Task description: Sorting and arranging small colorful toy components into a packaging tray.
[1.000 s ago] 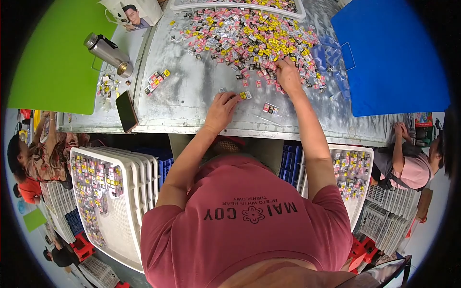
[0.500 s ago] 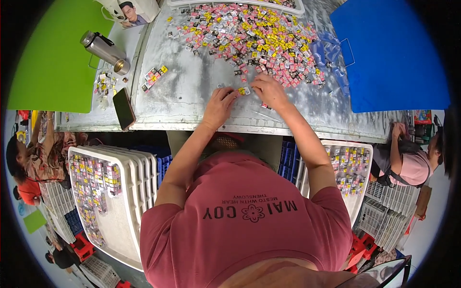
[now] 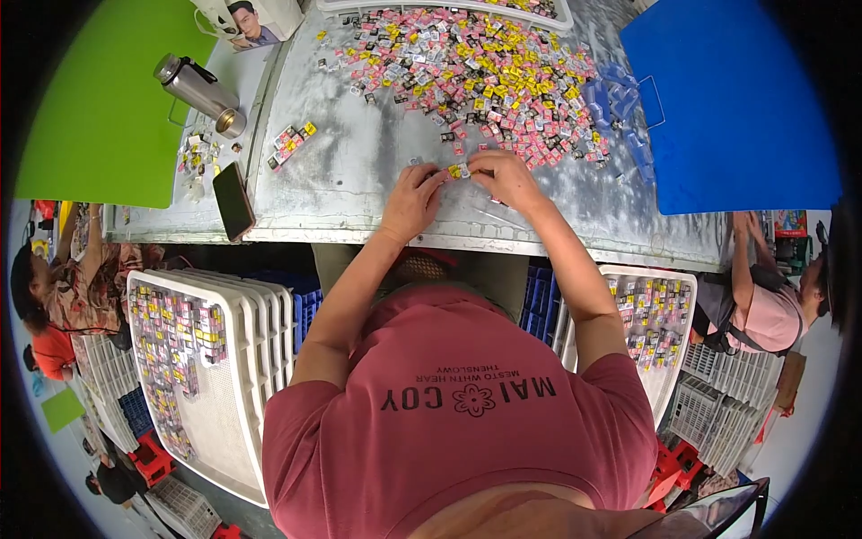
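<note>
Close to the table's near edge, my left hand (image 3: 415, 198) and my right hand (image 3: 510, 180) face each other with their fingertips pinched. Between them lies a short row of small square pieces (image 3: 459, 171), with yellow and whitish ones showing. The left fingers grip its left end, and the right fingers close on its right end, partly hiding the pieces there. Just beyond the right hand spreads a large heap of loose small pieces (image 3: 485, 76) in pink, yellow, black and white. A finished-looking small block of joined pieces (image 3: 292, 145) rests farther left on the metal table (image 3: 346, 171).
At left are a phone (image 3: 233, 202), a steel flask (image 3: 199, 94) and a bag (image 3: 256, 22). Clear blue plastic bits (image 3: 615, 99) lie beside a blue panel (image 3: 727, 108). White trays (image 3: 242, 395) of pieces flank me. Other people (image 3: 772, 305) work at both sides.
My right hand has come left and slightly down, its fingertips now meeting the right end of the row. The left hand stays about where it was, still gripping.
</note>
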A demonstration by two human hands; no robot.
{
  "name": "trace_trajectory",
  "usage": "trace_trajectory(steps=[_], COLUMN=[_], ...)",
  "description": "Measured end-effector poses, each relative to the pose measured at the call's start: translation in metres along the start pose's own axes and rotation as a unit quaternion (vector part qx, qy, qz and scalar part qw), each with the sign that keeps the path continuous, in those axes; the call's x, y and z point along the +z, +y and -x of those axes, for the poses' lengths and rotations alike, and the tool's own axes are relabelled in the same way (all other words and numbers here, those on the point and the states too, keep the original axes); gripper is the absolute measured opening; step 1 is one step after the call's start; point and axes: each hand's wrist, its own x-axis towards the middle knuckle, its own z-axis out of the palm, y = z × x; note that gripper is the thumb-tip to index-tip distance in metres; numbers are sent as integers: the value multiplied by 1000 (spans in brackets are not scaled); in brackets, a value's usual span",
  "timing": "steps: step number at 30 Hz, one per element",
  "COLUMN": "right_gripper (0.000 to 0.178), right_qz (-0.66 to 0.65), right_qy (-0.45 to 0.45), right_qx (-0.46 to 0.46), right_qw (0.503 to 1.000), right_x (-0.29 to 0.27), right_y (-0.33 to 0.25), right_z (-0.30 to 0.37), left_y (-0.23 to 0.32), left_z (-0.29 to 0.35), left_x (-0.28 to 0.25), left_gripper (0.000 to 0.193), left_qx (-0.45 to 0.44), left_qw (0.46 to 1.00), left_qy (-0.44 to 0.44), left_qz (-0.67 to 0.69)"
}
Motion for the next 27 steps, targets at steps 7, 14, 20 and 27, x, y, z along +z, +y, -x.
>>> trace_trajectory(steps=[7,14,20,27], right_gripper=[18,14,20,21], right_qz=[-23,-2,70,173], right_qy=[-30,56,53,30], right_qx=[61,33,10,22], right_qw=[997,998,996,984], right_x=[-4,-13,2,8], right_y=[-8,-4,5,23], right_z=[-7,-26,-67,-79], left_y=[6,-11,-29,-24], left_z=[-2,6,2,-2], left_x=[-5,-20,-16,-16], left_gripper=[38,41,42,40], left_qx=[-29,-147,-108,-128], left_qw=[1000,985,991,991], left_qy=[7,75,75,47], left_qz=[9,48,-13,-16])
